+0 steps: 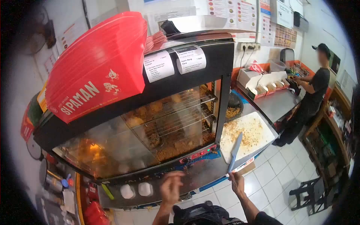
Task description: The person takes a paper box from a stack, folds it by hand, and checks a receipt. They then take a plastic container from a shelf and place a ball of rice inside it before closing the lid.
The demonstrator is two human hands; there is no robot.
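Nearest the body, two bare hands are seen, both reached out low in front. The left hand (171, 188) is held up over the steel counter (204, 170), fingers loosely open and partly curled, a little blurred; nothing is seen in it. Out to the right, the right hand (236, 183) is closed on the butt of the knife (235, 150), so the nearer hand is plainly the right; from the left, the knife is found forward and to the right, well apart.

And the knife's long axis: almost straight away from the body it is pointed, tip leaning slightly right, roughly in line with the right forearm. The blue handle is brought out past the near edge of the white board (257, 123), while the blade is laid out above the board's crumbs (245, 139); whether the board is touched by it cannot be told.

To the left of the board, the glass cabinet (165, 80) is stood, filled with fried pieces. Beyond the board, a dark bowl (233, 102) is seen, then open boxes (267, 88) set in a row, and farther off a co-worker (318, 80), hands kept at the far counter.
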